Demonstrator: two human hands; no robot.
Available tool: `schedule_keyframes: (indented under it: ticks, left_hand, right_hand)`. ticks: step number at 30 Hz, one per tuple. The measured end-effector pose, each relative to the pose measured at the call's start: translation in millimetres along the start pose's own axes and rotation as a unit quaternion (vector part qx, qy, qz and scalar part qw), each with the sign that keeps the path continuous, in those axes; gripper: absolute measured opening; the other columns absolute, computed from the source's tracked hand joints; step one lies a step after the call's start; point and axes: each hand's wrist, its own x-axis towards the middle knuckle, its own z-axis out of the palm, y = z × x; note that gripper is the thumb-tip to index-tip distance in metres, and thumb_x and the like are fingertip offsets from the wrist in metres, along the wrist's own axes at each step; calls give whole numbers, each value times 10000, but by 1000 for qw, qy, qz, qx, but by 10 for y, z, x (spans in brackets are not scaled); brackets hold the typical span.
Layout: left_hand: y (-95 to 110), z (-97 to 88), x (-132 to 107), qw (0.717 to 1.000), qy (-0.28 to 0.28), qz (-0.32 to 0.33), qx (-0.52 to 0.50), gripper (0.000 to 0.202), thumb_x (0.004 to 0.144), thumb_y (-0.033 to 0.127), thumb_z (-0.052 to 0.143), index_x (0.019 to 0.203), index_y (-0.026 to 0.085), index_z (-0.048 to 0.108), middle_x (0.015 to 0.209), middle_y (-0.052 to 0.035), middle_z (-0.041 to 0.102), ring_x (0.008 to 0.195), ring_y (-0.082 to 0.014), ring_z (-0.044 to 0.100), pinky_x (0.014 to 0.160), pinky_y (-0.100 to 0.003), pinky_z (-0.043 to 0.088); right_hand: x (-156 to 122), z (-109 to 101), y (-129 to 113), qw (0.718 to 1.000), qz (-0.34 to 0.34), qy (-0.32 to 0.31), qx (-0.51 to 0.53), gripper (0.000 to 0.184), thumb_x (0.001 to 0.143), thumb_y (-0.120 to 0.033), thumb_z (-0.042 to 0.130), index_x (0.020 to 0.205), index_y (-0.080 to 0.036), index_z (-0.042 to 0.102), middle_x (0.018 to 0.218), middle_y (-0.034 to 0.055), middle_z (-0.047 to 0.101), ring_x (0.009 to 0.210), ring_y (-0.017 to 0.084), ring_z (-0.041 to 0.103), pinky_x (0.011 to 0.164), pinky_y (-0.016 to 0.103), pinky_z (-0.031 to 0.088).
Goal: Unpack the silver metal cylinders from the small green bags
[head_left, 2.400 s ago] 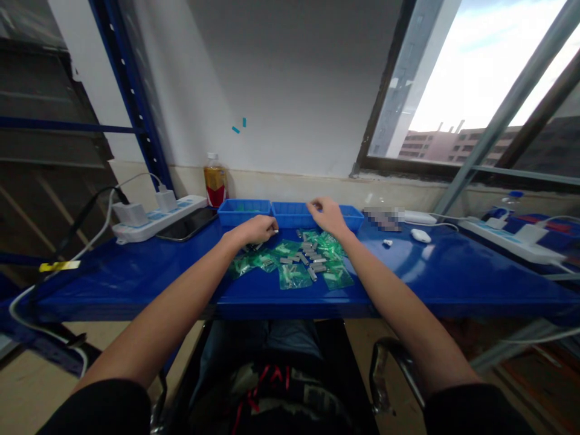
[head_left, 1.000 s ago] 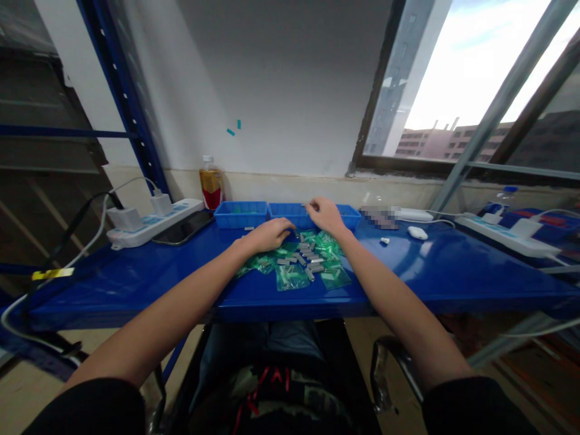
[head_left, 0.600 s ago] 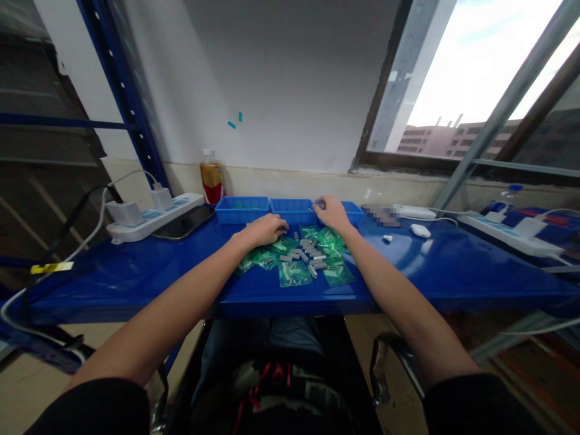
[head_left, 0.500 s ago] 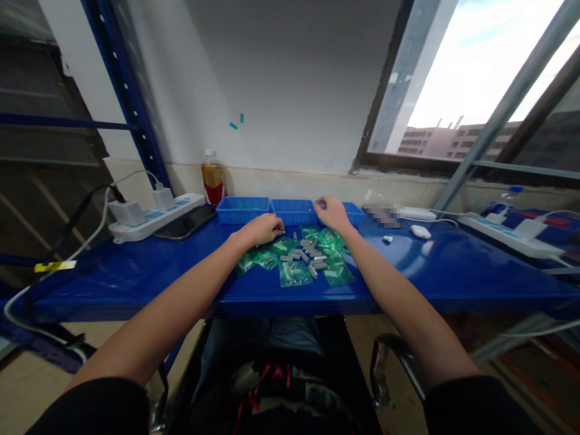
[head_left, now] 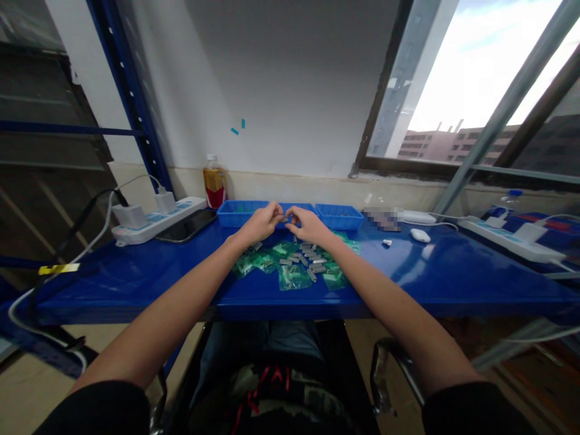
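My left hand [head_left: 263, 222] is closed in a pinch on a small grey metal piece [head_left: 284, 220], in front of the blue bins. Facing it, my right hand [head_left: 306, 223] has thumb and forefinger bent together close to that piece; what its fingertips hold is too small to make out. Below both hands several grey metal cylinders [head_left: 302, 258] lie loose among green-tinted clear plastic bags [head_left: 293, 277]. Behind the hands stand a left blue bin [head_left: 226, 214], a middle one partly covered by my hands, and a right blue bin [head_left: 339, 217].
On the left of the blue table [head_left: 149, 278] are a power strip [head_left: 181, 209], a black phone [head_left: 186, 226] and a drink bottle [head_left: 214, 181]. To the right lie a white earbud case [head_left: 420, 235], an earbud [head_left: 386, 242] and another power strip [head_left: 512, 238].
My right hand has come from over the bins down and left towards my left hand. The left hand has risen slightly off the bags, and the two now meet.
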Motion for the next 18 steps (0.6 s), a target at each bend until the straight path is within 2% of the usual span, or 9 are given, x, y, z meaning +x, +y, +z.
schedule_keyframes:
  ticks: [5,11,16,18]
  left_hand:
    - [75,3,-14,1000,13,16,-7,161,908,285,393,925,173,508,823,-48,617,759,-180,572,718,-295,426]
    - [74,23,-16,1000,4,31,-4,184,841,246,498,996,161,548,909,-69,648,813,-186,594,745,-297,448]
    - [112,-14,-14,999,14,25,31,226,909,291,396,920,158,578,842,-67,655,772,-187,590,718,-297,444]
    - [136,-35,-17,999,18,24,28,258,921,297,373,900,158,589,833,-65,660,773,-187,596,720,-293,444]
  right_hand:
    - [4,-39,5,1000,8,15,-3,115,859,-269,512,881,-169,564,737,13,572,676,144,503,658,254,365]
    - [28,-71,7,998,41,40,-42,308,940,-289,367,737,-168,565,721,40,589,690,150,509,658,263,346]
    - [10,-97,-35,999,36,35,-3,200,892,-322,487,947,-158,588,734,17,608,656,136,528,644,246,375]
    - [5,-121,-52,999,25,39,-2,184,869,-303,520,971,-165,589,744,14,609,665,136,535,655,245,386]
